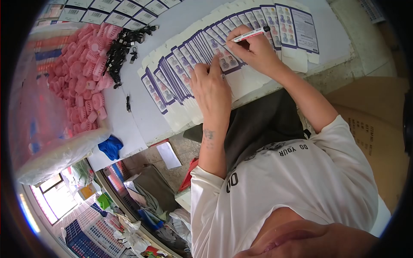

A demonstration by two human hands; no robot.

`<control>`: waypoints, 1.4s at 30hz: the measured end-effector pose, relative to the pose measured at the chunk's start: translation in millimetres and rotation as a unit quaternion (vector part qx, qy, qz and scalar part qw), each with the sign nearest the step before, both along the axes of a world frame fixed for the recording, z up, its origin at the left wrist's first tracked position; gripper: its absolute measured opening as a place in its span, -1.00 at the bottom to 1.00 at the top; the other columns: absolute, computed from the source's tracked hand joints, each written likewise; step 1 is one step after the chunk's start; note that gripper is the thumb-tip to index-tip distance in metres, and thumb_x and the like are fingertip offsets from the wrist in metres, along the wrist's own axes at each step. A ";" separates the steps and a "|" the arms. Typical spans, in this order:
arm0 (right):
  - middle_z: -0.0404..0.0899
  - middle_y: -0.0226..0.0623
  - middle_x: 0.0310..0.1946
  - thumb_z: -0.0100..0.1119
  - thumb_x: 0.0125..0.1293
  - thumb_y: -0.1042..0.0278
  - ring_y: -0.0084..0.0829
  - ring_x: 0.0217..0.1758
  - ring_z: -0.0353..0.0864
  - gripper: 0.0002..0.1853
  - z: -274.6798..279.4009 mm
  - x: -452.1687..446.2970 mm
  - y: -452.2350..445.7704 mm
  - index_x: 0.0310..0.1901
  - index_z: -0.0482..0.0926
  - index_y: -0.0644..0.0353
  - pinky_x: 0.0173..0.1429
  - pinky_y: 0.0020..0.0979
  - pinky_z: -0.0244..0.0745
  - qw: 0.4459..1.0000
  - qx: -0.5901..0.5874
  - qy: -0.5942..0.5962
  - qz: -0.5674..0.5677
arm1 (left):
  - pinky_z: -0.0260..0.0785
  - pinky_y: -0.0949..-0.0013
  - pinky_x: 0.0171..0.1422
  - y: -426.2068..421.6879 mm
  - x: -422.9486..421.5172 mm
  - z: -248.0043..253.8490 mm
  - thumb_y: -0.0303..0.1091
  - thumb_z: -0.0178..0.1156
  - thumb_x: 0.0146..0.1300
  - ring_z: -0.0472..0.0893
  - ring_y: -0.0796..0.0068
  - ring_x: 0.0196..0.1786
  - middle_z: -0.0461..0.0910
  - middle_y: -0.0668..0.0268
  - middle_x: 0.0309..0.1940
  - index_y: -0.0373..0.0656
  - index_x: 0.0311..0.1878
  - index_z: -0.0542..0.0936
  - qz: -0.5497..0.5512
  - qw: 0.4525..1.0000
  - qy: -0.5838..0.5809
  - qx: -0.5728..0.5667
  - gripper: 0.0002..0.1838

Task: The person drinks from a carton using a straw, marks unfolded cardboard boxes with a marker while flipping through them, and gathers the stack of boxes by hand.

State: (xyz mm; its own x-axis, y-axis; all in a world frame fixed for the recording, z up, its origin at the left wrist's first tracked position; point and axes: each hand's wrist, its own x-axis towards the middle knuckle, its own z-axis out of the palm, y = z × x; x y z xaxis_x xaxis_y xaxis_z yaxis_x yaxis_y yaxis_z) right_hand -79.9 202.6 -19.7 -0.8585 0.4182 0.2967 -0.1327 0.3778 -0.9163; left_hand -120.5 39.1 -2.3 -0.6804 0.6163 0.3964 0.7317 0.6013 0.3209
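Note:
A long overlapping row of flat printed boxes [183, 64] with purple borders and pictures of small fans lies across the white table. My left hand [211, 88] rests on the middle of the row with its fingers apart, the index finger touching a box. Just right of it, my right hand [256, 49] holds a white marker [249, 34] with red print and a black end. The marker lies slanted across the fingers above the boxes, and its left tip is near a box's edge.
Pink handheld fans [81, 73] are heaped at the left beside black cables [118, 56]. Labelled boxes [105, 13] stand at the back left. A blue cloth [110, 147] lies at the table's corner. A large cardboard box [370, 129] is at the right.

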 end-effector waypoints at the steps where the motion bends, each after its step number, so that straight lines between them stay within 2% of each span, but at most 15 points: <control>1: 0.48 -0.48 -0.41 0.23 0.36 0.42 -0.72 -0.44 0.40 -0.89 -3.1 0.2 0.8 -0.18 0.56 0.26 -0.37 -0.57 0.31 1.000 0.000 0.002 -0.003 | 0.30 0.16 -0.02 1.1 0.6 1.1 -0.64 0.16 0.05 0.46 0.19 -0.16 0.41 0.22 -0.28 -0.15 0.10 0.65 0.003 1.000 -0.007 -0.004 -0.52; 5: 0.57 -0.35 -0.53 0.19 0.36 0.36 -0.55 -0.46 0.58 -0.86 -5.7 4.8 3.9 -0.19 0.55 0.25 -0.33 -0.48 0.44 0.999 0.012 0.040 -0.024 | 0.25 0.13 0.01 4.0 3.5 6.2 -0.62 0.15 0.06 0.45 0.21 -0.16 0.40 0.23 -0.30 0.01 0.09 0.68 0.010 0.999 -0.014 -0.033 -0.50; 11: 0.59 -0.42 -0.36 0.11 0.46 0.34 -0.58 -0.34 0.58 -0.82 17.6 19.5 10.7 -0.01 0.55 0.21 -0.23 -0.50 0.45 0.993 -0.025 0.113 -0.027 | 0.21 0.01 0.13 12.8 7.0 11.1 -0.55 0.12 0.17 0.45 0.22 -0.13 0.40 0.26 -0.29 0.19 0.08 0.70 0.010 0.994 0.034 -0.102 -0.53; 14: 0.62 -0.39 -0.22 0.06 0.48 0.36 -0.56 -0.25 0.61 -0.78 34.0 21.7 45.4 0.08 0.52 0.18 -0.12 -0.47 0.49 0.986 0.092 0.107 -0.084 | 0.22 -0.02 0.17 15.0 5.7 9.6 -0.56 0.13 0.16 0.45 0.19 -0.13 0.39 0.26 -0.30 0.17 0.09 0.70 -0.027 0.992 0.026 -0.117 -0.53; 15: 0.61 -0.33 -0.09 0.24 0.38 0.26 -0.50 -0.12 0.62 -0.64 27.8 16.0 65.8 0.14 0.48 0.18 0.00 -0.43 0.51 0.979 0.109 0.134 -0.104 | 0.22 -0.03 0.18 16.1 5.5 8.0 -0.56 0.14 0.15 0.44 0.20 -0.14 0.38 0.26 -0.30 0.16 0.09 0.70 -0.031 0.994 0.020 -0.105 -0.53; 17: 0.51 -0.12 0.06 0.40 0.20 0.30 -0.27 0.11 0.52 -0.40 30.3 2.0 99.5 0.21 0.34 0.25 0.19 -0.31 0.43 0.975 0.111 0.131 -0.141 | 0.22 -0.06 0.22 15.4 7.1 3.0 -0.57 0.16 0.14 0.44 0.21 -0.15 0.36 0.27 -0.31 0.16 0.09 0.70 -0.036 0.996 0.005 -0.083 -0.52; 18: 0.46 -0.01 0.14 0.48 0.11 0.32 -0.16 0.22 0.47 -0.27 30.2 -5.9 115.6 0.24 0.27 0.29 0.29 -0.24 0.39 0.973 0.110 0.129 -0.157 | 0.22 0.02 0.14 15.0 7.1 0.7 -0.57 0.17 0.12 0.43 0.23 -0.18 0.35 0.28 -0.33 0.13 0.07 0.71 -0.040 0.997 0.018 -0.071 -0.54; 21: 0.44 -0.01 0.17 0.52 0.08 0.28 -0.13 0.29 0.42 -0.21 -0.6 -44.4 164.8 0.28 0.25 0.27 0.34 -0.22 0.34 0.965 0.134 0.125 -0.190 | 0.23 0.17 -0.03 14.5 6.4 -4.5 -0.58 0.20 0.09 0.41 0.28 -0.23 0.32 0.33 -0.38 0.10 0.03 0.73 -0.044 0.997 0.046 -0.041 -0.56; 24: 0.45 0.01 0.18 0.54 0.05 0.24 -0.11 0.28 0.43 -0.15 3.0 -66.7 173.3 0.30 0.24 0.28 0.34 -0.23 0.34 0.987 0.087 0.030 -0.133 | 0.23 0.16 -0.03 14.4 6.1 -7.1 -0.58 0.21 0.08 0.41 0.29 -0.23 0.33 0.33 -0.37 0.11 0.03 0.73 -0.040 0.997 0.046 -0.044 -0.54; 27: 0.47 0.00 0.14 0.57 0.00 0.23 -0.13 0.23 0.46 -0.13 -13.7 -96.8 177.2 0.30 0.26 0.28 0.29 -0.24 0.36 0.968 0.163 0.101 -0.164 | 0.23 0.16 -0.02 14.1 6.8 -4.5 -0.59 0.22 0.07 0.41 0.29 -0.22 0.33 0.34 -0.36 0.12 0.04 0.72 -0.041 0.997 0.045 -0.054 -0.53; 32: 0.51 -0.09 0.08 0.59 -0.04 0.26 -0.22 0.15 0.50 -0.18 -8.2 -99.1 175.0 0.24 0.32 0.25 0.21 -0.28 0.42 0.987 0.069 0.020 -0.146 | 0.23 0.17 -0.01 12.4 5.7 -4.9 -0.58 0.23 0.07 0.41 0.29 -0.21 0.33 0.34 -0.35 0.13 0.05 0.72 -0.049 0.997 0.030 -0.049 -0.52; 36: 0.53 -0.20 0.01 0.58 0.01 0.29 -0.35 0.08 0.52 -0.23 28.6 -72.8 161.0 0.23 0.35 0.22 0.14 -0.37 0.44 0.995 0.018 -0.014 -0.101 | 0.22 0.17 -0.02 12.9 5.8 -5.7 -0.58 0.23 0.08 0.40 0.29 -0.22 0.33 0.34 -0.35 0.14 0.06 0.71 -0.049 0.997 0.031 -0.044 -0.52; 39: 0.52 -0.25 -0.03 0.55 0.06 0.31 -0.46 0.04 0.50 -0.30 67.6 -32.0 129.4 0.19 0.36 0.22 0.11 -0.40 0.44 0.992 0.111 0.017 -0.054 | 0.22 0.17 -0.02 13.0 6.3 -5.9 -0.57 0.24 0.08 0.40 0.29 -0.22 0.33 0.34 -0.35 0.14 0.06 0.71 -0.048 0.997 0.032 -0.048 -0.53; 41: 0.51 -0.27 -0.05 0.55 0.07 0.32 -0.49 0.04 0.48 -0.32 82.2 -6.3 94.8 0.17 0.36 0.23 0.12 -0.40 0.43 0.985 -0.121 0.109 0.064 | 0.22 0.17 -0.02 13.4 6.3 -5.8 -0.56 0.25 0.07 0.40 0.28 -0.21 0.33 0.33 -0.35 0.15 0.06 0.71 -0.046 0.997 0.036 -0.049 -0.52; 42: 0.53 -0.33 -0.07 0.51 0.10 0.32 -0.51 0.04 0.51 -0.36 98.9 15.1 75.0 0.18 0.40 0.21 0.15 -0.42 0.42 0.993 -0.007 0.112 0.043 | 0.22 0.17 -0.02 12.9 5.9 -6.4 -0.55 0.25 0.06 0.40 0.28 -0.21 0.32 0.33 -0.36 0.15 0.06 0.71 -0.045 0.997 0.037 -0.051 -0.52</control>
State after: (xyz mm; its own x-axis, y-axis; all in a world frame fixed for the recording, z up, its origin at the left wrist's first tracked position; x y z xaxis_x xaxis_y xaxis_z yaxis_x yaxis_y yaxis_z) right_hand -64.8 277.6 79.2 -0.8046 0.3512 0.4789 -0.3646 0.3443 -0.8652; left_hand -114.6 52.0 -8.8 -0.5911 0.7139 0.3755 0.8041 0.5585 0.2038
